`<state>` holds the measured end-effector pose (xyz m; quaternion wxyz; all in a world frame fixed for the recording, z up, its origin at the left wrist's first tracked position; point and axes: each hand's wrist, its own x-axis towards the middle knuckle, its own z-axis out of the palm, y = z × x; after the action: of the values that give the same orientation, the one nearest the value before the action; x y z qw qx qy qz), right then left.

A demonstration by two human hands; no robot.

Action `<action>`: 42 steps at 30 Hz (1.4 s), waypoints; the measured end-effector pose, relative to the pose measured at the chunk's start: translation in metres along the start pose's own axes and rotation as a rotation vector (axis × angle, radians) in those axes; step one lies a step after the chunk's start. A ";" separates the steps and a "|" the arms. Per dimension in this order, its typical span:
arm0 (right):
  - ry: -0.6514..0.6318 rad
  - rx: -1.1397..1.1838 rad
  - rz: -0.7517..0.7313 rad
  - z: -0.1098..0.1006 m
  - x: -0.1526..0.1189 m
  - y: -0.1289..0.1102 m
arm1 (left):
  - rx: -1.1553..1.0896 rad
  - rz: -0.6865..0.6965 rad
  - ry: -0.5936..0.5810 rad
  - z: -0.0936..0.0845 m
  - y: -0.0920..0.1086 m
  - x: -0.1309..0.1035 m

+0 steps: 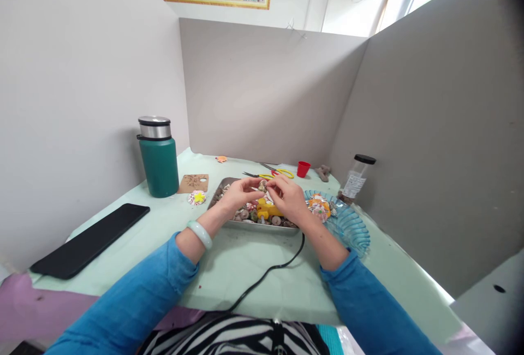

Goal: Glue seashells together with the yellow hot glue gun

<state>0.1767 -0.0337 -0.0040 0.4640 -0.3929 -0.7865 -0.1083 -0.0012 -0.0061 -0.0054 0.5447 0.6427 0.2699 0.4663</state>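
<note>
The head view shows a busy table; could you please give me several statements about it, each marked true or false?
1. The green bottle stands left of the metal tray. True.
2. The red cup is inside the metal tray. False: the red cup is on the table, beyond the tray and to its right.
3. The left hand and right hand have a small item at their fingers. True.
4. The bangle is on the right wrist. False: the bangle is on the left wrist.
5. The jar has a black lid. True.
</note>
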 end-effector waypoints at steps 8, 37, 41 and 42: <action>0.001 0.003 -0.012 -0.001 0.000 -0.002 | 0.029 0.026 -0.007 -0.001 -0.001 0.001; 0.047 0.058 0.020 -0.004 0.003 -0.002 | -0.144 0.028 -0.020 -0.001 0.005 -0.002; 0.017 0.085 0.005 -0.004 0.002 -0.003 | -0.172 0.002 -0.021 0.000 0.007 -0.003; 0.016 0.090 0.005 -0.004 0.002 -0.003 | -0.174 -0.003 -0.037 0.001 0.008 -0.003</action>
<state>0.1769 -0.0369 0.0001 0.4877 -0.3726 -0.7859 -0.0749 -0.0034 -0.0114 0.0012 0.6039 0.6012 0.2192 0.4752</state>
